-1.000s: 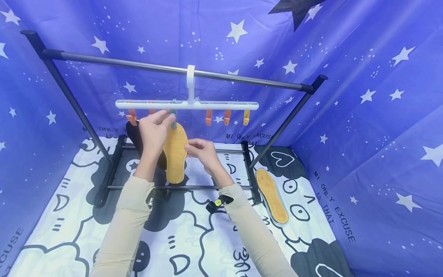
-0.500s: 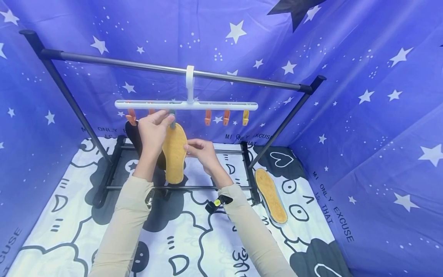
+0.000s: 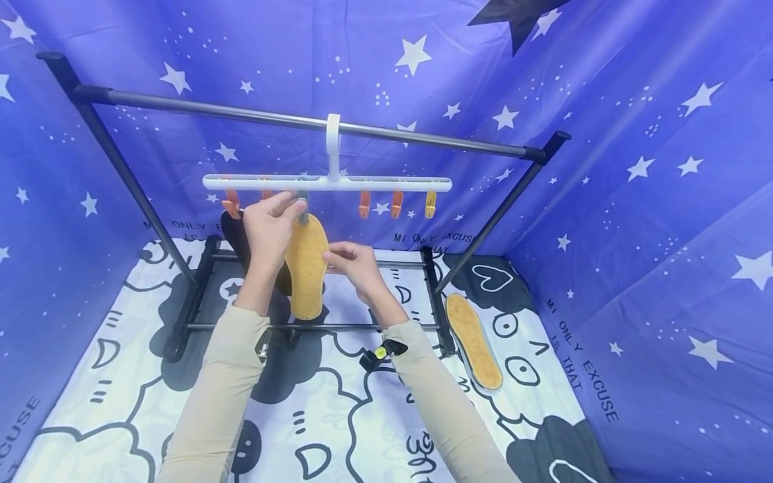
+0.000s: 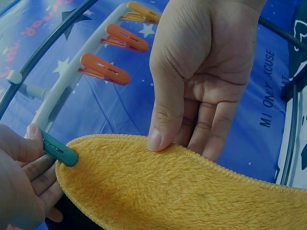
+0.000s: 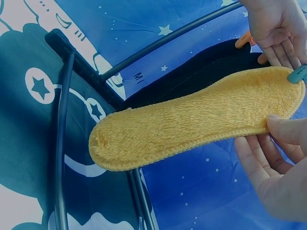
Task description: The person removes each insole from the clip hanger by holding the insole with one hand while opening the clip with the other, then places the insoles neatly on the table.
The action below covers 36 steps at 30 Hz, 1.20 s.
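A yellow fleecy insole (image 3: 306,268) hangs upright below the white clip hanger (image 3: 386,183). Its upper tip sits in the jaws of a green clothes peg (image 4: 60,149). My left hand (image 3: 266,228) pinches this peg between thumb and fingers. With thumb on the fleece and fingers behind, my right hand (image 3: 356,265) pinches the insole's right edge; the left wrist view shows that grip close up. Behind the yellow insole, to its left, dark insoles (image 5: 192,72) hang from orange pegs, partly hidden by my left hand.
The hanger hooks over the top bar (image 3: 205,109) of a dark metal rack. Two orange pegs (image 3: 365,204) and a yellow peg (image 3: 430,205) dangle on its right half. Another yellow insole (image 3: 474,341) lies on the patterned cloth (image 3: 338,429), right of the rack. A starry blue curtain surrounds everything.
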{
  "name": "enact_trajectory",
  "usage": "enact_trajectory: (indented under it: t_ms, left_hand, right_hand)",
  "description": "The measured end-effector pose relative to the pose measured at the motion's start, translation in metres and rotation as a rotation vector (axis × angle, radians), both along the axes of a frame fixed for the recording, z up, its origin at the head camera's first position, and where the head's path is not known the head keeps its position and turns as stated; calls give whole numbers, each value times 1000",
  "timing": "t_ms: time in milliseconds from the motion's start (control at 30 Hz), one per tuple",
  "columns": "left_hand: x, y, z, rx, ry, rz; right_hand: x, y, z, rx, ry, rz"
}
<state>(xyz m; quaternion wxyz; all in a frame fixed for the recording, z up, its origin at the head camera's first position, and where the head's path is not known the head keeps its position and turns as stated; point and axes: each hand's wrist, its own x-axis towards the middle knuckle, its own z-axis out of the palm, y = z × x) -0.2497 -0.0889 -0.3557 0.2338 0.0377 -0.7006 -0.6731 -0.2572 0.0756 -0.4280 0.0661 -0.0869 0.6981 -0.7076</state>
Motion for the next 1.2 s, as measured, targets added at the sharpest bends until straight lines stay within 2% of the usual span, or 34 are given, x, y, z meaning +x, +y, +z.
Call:
enact_trajectory:
  t_ms: [1200]
  left_hand:
    - [0, 0, 2, 0, -14, 9]
  right_hand:
    - [-2, -2, -4, -13, 1, -4]
